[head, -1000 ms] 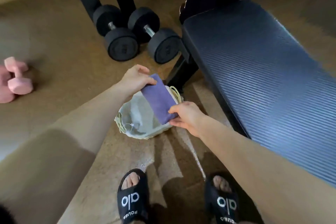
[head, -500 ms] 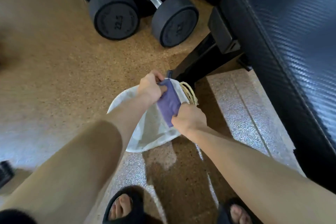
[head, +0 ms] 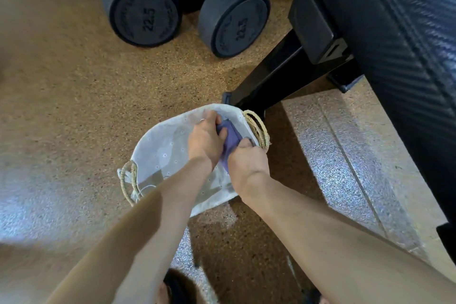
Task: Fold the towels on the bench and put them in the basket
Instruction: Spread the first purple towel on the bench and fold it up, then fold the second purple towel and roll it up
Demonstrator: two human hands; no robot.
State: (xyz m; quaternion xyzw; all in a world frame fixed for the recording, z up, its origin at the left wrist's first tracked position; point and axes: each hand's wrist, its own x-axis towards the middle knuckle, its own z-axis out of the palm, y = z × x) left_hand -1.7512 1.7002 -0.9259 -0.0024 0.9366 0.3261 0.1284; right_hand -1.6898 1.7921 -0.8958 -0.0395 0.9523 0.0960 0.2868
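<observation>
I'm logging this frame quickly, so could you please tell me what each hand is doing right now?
Left hand: holds the folded purple cloth towel, inside the white fabric-lined basket.
Right hand: holds the same towel's near end.

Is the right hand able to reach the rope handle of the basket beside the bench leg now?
Probably yes: the right hand lies right beside the rope handle with nothing between, but it holds the purple towel.

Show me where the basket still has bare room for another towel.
Bare lining spans the basket from the left hand to the near-left rope handle. Crowded by the far-right handle: both hands, right hand included, hold the purple towel.
</observation>
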